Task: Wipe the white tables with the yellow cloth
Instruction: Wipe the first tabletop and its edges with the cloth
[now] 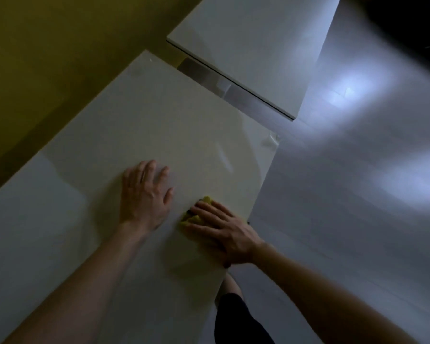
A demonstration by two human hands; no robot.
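Note:
A long white table [139, 120] runs from the lower left up toward the middle of the head view. A small yellow cloth [204, 202] lies on it near the right edge, mostly covered by my right hand [224, 232], which presses on it with straight fingers. Only the cloth's far tip and a patch between the fingers show. My left hand [144, 194] rests flat on the table just left of the cloth, fingers spread, holding nothing. A second white table [246, 45] stands beyond a narrow gap at the top.
A yellow wall [47, 58] borders the tables on the left. Pale glossy floor [345, 194] with bright light reflections fills the right side. My dark-clad leg [236, 319] shows below the table's right edge.

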